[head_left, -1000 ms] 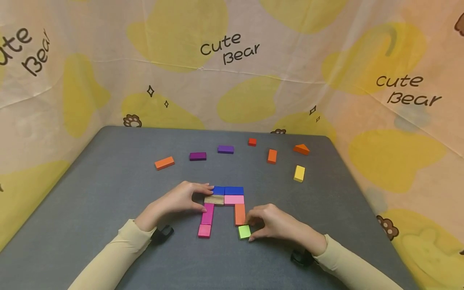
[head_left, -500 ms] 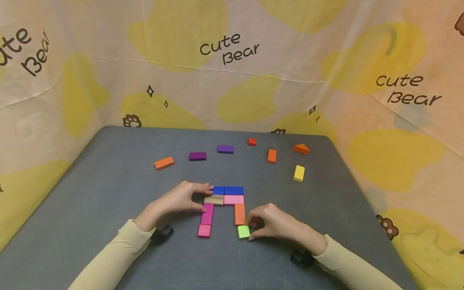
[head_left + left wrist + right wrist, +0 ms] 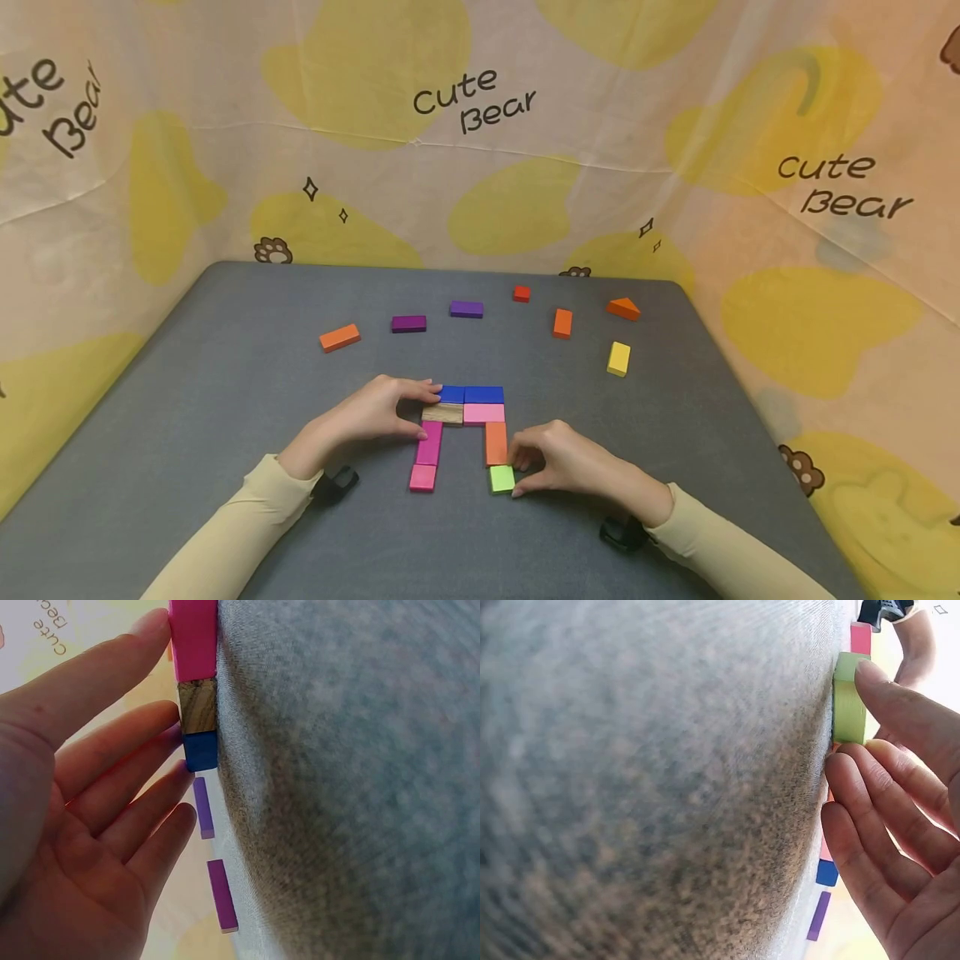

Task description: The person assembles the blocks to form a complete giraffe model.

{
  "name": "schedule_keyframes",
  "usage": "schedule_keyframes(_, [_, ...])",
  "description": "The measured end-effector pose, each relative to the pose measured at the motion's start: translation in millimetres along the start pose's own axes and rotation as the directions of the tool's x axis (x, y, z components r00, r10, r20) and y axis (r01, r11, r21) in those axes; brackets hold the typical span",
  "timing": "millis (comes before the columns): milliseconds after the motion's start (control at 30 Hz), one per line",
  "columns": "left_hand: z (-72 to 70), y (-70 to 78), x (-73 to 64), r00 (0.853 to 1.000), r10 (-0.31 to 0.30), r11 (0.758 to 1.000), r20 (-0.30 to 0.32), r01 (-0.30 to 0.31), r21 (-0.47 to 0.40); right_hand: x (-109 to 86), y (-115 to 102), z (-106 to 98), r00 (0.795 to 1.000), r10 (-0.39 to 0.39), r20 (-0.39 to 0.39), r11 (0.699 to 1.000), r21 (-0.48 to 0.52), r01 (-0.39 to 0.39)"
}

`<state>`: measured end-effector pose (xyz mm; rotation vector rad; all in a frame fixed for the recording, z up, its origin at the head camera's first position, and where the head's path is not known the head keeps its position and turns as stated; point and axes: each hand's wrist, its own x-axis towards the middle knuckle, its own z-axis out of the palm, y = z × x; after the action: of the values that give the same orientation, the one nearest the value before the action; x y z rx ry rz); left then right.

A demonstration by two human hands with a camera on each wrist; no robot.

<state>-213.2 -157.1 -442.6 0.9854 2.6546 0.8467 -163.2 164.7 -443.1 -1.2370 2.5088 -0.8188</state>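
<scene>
The spread left hand (image 3: 375, 408) is touching the joined blocks (image 3: 483, 413), the right hand (image 3: 564, 458) pinching their green end block (image 3: 502, 479), seven unjoined blocks (image 3: 467, 309) lying over toward the table's (image 3: 247, 392) far edge.

L hand (image 3: 367, 412) hides part of L blue blk (image 3: 452, 394). L wrist: magenta blk (image 3: 195, 637) cut by top edge. R wrist: tabletop (image 3: 630, 787) mostly blurred.

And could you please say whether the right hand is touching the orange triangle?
No, the right hand touches the green block; the orange triangle lies farther back.
</scene>
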Motion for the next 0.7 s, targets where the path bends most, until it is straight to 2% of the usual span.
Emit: schedule_keyframes(700, [0.5, -2.0, 0.4, 1.000, 0.003, 1.000, 0.008, -0.003, 0.007, 6.4, -2.5, 2.1, 1.000, 0.012, 0.015, 1.000, 0.008, -0.012])
